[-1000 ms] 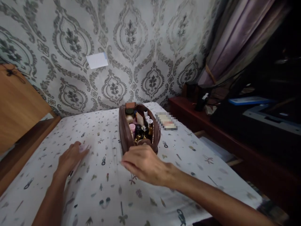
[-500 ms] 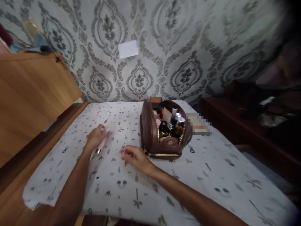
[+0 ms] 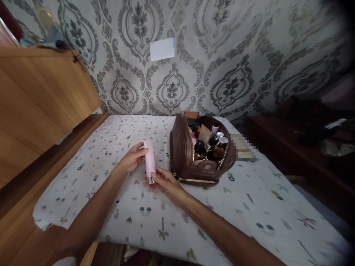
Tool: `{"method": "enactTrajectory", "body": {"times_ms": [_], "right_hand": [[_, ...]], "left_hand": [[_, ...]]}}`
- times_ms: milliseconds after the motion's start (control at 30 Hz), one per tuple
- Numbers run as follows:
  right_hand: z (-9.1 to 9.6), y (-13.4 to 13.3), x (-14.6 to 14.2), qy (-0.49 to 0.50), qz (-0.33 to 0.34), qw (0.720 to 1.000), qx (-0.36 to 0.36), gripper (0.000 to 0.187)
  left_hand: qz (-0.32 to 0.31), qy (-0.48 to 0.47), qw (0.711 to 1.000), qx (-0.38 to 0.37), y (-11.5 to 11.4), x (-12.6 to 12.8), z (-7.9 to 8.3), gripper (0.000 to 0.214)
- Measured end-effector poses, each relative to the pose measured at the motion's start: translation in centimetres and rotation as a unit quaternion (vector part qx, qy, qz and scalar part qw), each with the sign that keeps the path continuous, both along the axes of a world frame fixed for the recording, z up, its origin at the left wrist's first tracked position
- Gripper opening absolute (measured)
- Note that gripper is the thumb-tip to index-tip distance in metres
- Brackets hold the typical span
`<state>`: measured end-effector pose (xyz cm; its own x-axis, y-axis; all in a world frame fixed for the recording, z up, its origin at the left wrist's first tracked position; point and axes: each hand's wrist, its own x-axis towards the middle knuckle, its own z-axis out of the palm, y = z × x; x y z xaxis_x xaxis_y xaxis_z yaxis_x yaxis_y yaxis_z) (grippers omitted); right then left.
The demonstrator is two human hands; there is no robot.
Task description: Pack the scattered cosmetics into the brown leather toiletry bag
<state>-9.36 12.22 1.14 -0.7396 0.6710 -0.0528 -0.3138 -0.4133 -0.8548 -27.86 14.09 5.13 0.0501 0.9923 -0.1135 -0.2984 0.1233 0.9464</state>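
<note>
A pale pink squeeze tube (image 3: 149,159) with a shiny metallic cap is held between both hands above the patterned cloth. My left hand (image 3: 134,157) grips its upper end between thumb and fingers. At the lower end, my right hand (image 3: 165,183) has its thumb and fingers closed around the cap. Just right of the hands stands a brown toiletry bag (image 3: 181,147), unzipped at the top. Several bottles and small cosmetics (image 3: 209,146) fill it, some with silver caps.
The white printed cloth (image 3: 116,207) covers the surface. A wooden panel (image 3: 41,96) rises at the left. Behind is a patterned wall with a white paper (image 3: 162,49) on it. A blurred-out flat item (image 3: 244,147) lies right of the bag, and dark red furniture (image 3: 269,136) stands farther right.
My left hand has lifted the tube and brought it right, in front of me. My right hand, empty before, has closed on the tube's cap end. The view has shifted slightly.
</note>
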Motion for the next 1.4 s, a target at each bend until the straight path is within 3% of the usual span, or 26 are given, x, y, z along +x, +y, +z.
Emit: {"method": "enactTrajectory", "body": {"times_ms": [333,533,700,1000,1100,1267,1400], "right_hand": [[-0.2,0.5,0.1,0.029,-0.071,0.992,-0.105,0.056],[-0.1,0.4,0.0,0.045,-0.074,0.988,-0.131,0.045],[0.1,0.4,0.2,0.055,-0.068,0.981,-0.176,0.046],[0.3,0.1,0.2,0.052,-0.079,0.982,-0.160,0.046],[0.3,0.0,0.1,0.039,-0.088,0.985,-0.143,0.048],[0.3,-0.1,0.2,0.015,-0.096,0.989,-0.113,0.054],[0.0,-0.1,0.1,0.002,-0.101,0.991,-0.089,0.053]], "left_hand": [[0.018,-0.029,0.999,0.039,0.2,-1.3,-0.1,0.049],[0.007,-0.023,0.998,0.055,0.2,-1.7,0.0,0.043],[0.005,-0.033,0.998,0.061,-0.1,-1.7,0.3,0.046],[0.060,-0.064,0.994,0.065,0.5,-2.9,-0.6,0.030],[0.078,-0.034,0.995,0.051,0.8,-3.1,-1.0,0.035],[0.056,0.087,0.994,0.019,1.0,-2.9,-1.4,0.057],[0.041,0.171,0.984,0.004,0.9,-3.2,-1.4,0.058]]}}
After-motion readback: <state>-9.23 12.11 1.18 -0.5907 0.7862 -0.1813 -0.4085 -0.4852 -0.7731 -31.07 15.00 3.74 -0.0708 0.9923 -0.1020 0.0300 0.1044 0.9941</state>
